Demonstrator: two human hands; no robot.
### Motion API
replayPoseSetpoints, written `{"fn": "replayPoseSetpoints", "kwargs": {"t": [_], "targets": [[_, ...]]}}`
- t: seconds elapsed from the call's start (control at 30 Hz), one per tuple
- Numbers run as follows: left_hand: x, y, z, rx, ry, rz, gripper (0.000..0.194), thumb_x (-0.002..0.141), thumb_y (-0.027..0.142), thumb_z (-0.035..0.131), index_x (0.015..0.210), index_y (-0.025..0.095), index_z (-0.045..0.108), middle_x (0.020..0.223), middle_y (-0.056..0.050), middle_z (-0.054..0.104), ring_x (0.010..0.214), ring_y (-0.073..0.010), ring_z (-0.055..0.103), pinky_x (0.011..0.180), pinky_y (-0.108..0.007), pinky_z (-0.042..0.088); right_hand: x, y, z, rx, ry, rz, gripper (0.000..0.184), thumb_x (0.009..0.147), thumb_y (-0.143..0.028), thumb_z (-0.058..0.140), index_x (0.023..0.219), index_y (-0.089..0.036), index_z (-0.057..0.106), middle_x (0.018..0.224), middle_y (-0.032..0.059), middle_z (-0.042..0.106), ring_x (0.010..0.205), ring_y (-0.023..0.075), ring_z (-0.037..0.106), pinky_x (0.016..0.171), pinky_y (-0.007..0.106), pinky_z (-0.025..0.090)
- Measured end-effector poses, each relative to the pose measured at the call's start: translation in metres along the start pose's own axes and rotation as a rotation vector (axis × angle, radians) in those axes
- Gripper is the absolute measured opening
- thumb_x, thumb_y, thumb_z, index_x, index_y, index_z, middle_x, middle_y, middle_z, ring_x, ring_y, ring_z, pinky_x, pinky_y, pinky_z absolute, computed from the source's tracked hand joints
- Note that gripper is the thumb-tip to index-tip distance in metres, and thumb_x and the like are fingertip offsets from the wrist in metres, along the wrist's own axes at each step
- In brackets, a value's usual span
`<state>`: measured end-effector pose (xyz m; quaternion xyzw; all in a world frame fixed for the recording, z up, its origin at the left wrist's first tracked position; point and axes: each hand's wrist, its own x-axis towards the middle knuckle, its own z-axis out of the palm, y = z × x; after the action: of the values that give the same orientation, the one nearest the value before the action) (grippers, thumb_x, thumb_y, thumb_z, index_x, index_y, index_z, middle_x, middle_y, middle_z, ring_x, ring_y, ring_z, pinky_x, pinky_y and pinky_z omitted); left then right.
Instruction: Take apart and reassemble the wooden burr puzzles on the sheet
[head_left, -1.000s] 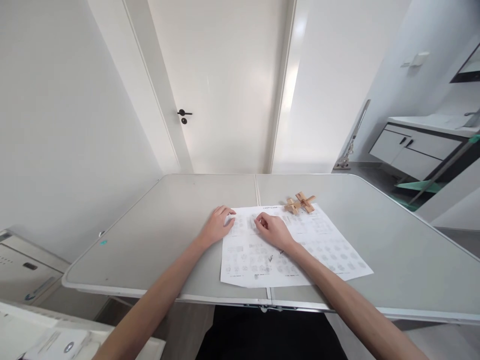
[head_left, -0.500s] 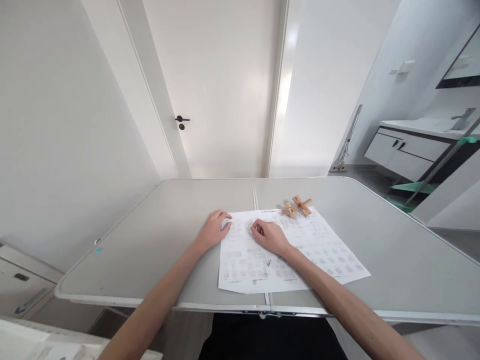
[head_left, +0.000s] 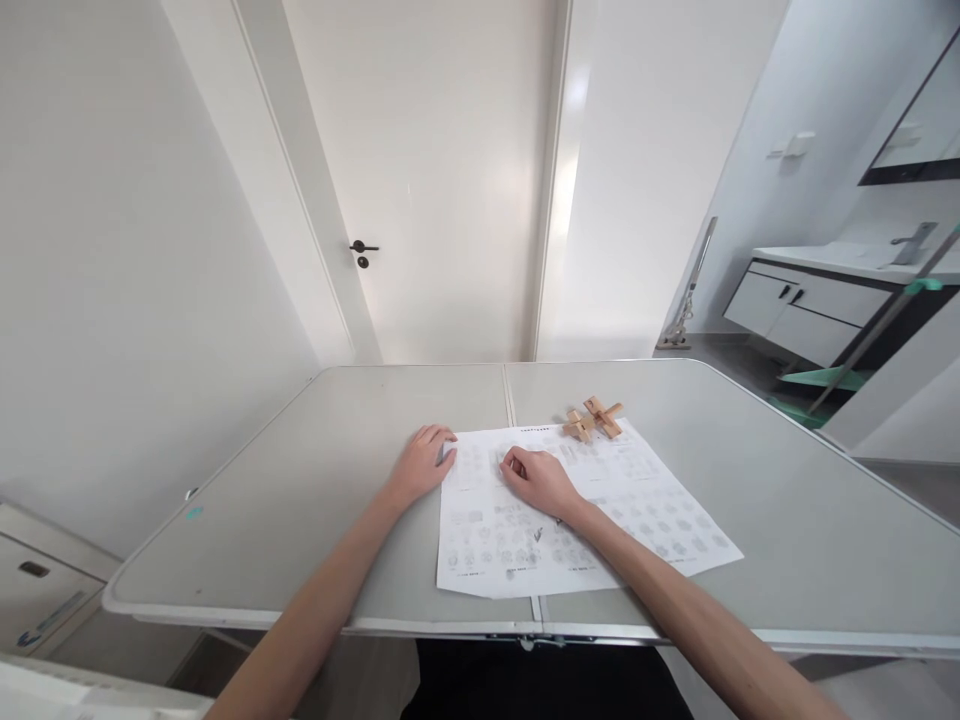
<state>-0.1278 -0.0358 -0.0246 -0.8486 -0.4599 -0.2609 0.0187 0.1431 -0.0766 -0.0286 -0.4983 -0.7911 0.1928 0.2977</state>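
A white printed sheet (head_left: 637,500) with rows of small diagrams lies on the grey folding table (head_left: 300,500). My left hand (head_left: 420,465) rests at the sheet's left edge, fingers stretched flat and holding nothing. My right hand (head_left: 536,478) lies on the sheet near its middle with fingers loosely curled down onto the paper. A small wooden interlocking puzzle (head_left: 592,418) sits at the sheet's far edge, beyond my right hand and apart from it.
A white door with a dark handle (head_left: 363,248) stands behind the table. A vanity cabinet (head_left: 810,310) and green-tipped pole (head_left: 922,285) are at the right. A grey box (head_left: 37,590) sits low at the left.
The view has tilted slightly, so the table and sheet sit lower in the picture. Both hands stay on the sheet in nearly the same pose.
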Motion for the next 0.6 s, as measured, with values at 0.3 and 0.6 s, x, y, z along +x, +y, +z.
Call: {"fn": "replayPoseSetpoints", "kwargs": {"t": [0.3,0.6], "targets": [[0.001,-0.008,0.002,0.043,0.101,-0.122,0.025,0.095,0.027,0.055,0.118,0.023,0.064,0.124,-0.01,0.069,0.119,-0.0285,0.06,0.107,-0.049,0.044,0.0,-0.002,-0.001,0.018,-0.003,-0.007,0.015,0.096,-0.024,0.053,0.083,-0.022,0.061,0.071,-0.0004,0.069,0.065,0.016,0.06,0.062,0.026,0.033],[0.0,-0.013,0.006,0.062,0.093,-0.163,0.027,0.094,0.028,0.056,0.12,0.022,0.061,0.123,-0.01,0.069,0.119,-0.0283,0.062,0.106,-0.048,0.046,0.001,-0.001,-0.001,0.01,-0.008,-0.027,0.015,0.096,-0.024,0.053,0.084,-0.021,0.062,0.07,-0.001,0.068,0.064,0.0151,0.059,0.062,0.025,0.032]]}}
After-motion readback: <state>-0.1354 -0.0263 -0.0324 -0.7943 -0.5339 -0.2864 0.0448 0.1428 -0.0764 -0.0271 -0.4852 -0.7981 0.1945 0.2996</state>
